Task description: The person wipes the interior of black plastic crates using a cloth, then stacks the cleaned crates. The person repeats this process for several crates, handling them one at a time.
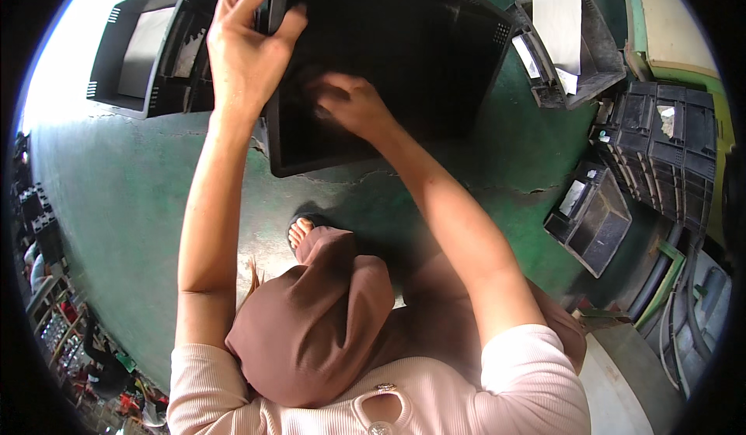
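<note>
A large black plastic crate [274, 136] is tilted in front of me, its dark inside facing up toward me. My left hand [252, 54] is closed round the crate's left rim, the thumb over the edge on the inner side. Inside the crate, near its left wall, is my right hand [353, 108]. Its fingers look bent but are smeared by motion. Whether they hold or touch anything cannot be made out. The crate's far part runs out of the top of the picture.
Another black crate [148, 110] stands at the upper left with a pale sheet inside. At the upper right, a crate [598, 85] carries white paper [556, 15]. Stacked black crates [660, 139] and a smaller bin [594, 229] stand right. The green floor [116, 202] is cracked.
</note>
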A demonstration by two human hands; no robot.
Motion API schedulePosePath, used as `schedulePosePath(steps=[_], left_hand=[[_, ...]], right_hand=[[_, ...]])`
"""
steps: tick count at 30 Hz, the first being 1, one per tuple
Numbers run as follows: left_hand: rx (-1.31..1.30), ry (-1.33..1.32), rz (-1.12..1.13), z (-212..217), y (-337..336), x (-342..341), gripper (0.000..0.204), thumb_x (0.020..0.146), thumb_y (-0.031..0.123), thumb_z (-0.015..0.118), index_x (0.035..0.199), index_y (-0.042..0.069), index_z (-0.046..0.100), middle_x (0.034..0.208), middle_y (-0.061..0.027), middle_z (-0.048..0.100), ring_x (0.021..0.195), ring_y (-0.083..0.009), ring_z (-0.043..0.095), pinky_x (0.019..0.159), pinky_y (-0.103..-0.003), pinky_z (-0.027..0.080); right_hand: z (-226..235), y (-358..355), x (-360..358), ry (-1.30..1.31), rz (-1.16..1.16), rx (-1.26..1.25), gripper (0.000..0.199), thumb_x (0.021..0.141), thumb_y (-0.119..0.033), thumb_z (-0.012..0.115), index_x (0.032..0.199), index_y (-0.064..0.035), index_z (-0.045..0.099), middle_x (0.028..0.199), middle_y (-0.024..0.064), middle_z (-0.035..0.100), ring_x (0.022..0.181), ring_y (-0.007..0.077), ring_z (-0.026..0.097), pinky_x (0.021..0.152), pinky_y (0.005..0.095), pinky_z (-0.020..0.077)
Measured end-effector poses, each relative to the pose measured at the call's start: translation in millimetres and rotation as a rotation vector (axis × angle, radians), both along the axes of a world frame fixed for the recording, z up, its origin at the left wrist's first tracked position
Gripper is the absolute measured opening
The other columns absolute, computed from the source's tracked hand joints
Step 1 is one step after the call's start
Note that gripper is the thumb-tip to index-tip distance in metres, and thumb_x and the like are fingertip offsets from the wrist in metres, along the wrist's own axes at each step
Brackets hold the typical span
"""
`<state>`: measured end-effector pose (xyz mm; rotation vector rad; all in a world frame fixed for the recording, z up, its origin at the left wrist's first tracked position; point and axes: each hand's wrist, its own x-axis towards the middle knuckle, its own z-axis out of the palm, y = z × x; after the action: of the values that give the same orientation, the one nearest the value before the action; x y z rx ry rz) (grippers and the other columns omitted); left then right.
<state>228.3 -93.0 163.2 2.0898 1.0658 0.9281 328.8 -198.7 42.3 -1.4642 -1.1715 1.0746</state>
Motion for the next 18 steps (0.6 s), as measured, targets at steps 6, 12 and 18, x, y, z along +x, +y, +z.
schedulePosePath(steps=[6,12,18], left_hand=[[0.436,0.049,-0.042,77.2,-54.1,44.5,0.039,0.072,-0.004,0.061,0.111,-0.002,0.061,0.092,-0.0133,0.054,0.082,-0.0218,0.055,0.072,-0.028,0.044],[0.534,-0.160,-0.099,61.7,-50.3,43.5,0.039,0.071,-0.007,0.059,0.109,-0.002,0.063,0.089,-0.0101,0.054,0.073,-0.0165,0.055,0.064,-0.024,0.044],[0.540,-0.090,-0.063,64.7,-58.3,55.4,0.043,0.068,-0.008,0.059,0.109,0.001,0.064,0.090,-0.0096,0.054,0.071,-0.0153,0.055,0.062,-0.023,0.043]], right_hand=[[63.7,-13.0,-55.0,-0.007,-0.229,0.420,0.024,0.077,-0.008,0.058,0.100,-0.0009,0.059,0.097,0.0185,0.062,0.091,0.0337,0.060,0.083,0.0412,0.0483],[-78.2,-43.9,59.9,-0.673,-0.127,-0.103,0.030,0.087,-0.011,0.049,0.115,-0.0110,0.059,0.114,0.0165,0.057,0.111,0.0369,0.050,0.094,0.0424,0.0397],[7.3,-43.1,-5.1,0.324,-0.051,-0.010,0.025,0.088,-0.015,0.051,0.110,-0.0065,0.059,0.106,0.0140,0.062,0.096,0.0261,0.060,0.088,0.0381,0.0470]])
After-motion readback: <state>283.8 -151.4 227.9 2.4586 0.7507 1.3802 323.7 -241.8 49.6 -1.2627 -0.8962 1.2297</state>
